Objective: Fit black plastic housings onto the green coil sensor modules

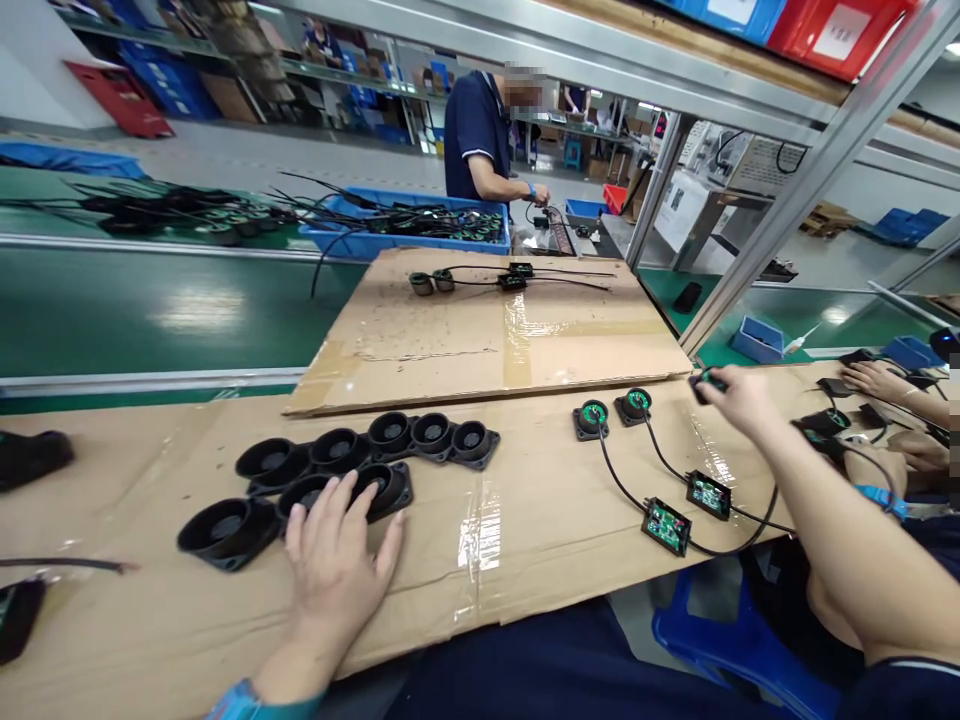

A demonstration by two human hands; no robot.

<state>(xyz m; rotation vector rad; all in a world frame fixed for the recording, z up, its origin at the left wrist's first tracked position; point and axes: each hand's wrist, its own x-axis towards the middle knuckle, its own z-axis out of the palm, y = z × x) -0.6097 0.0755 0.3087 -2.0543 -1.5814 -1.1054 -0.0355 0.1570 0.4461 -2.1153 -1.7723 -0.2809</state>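
Note:
My left hand [337, 560] lies with fingers spread over black round fan housings [382, 490], its fingertips touching the front row. Behind them sits a second row of the same open-topped housings [337, 450]. On the right, my right hand [739, 400] is closed on a small black part with a green board [706, 384], partly covered by the fingers. Left of that hand stand two black bases with round green circuit boards [594, 416]. Cables run from them to two open black boxes holding green circuit boards [666, 526].
Cardboard [525, 530] covers the bench; a raised cardboard sheet [450, 350] bears two cabled motor parts [422, 284]. Behind is a blue bin [345, 240] full of cabled parts. A co-worker's hands [877, 380] are at right; another person [476, 135] stands opposite. A metal post [780, 190] rises at right.

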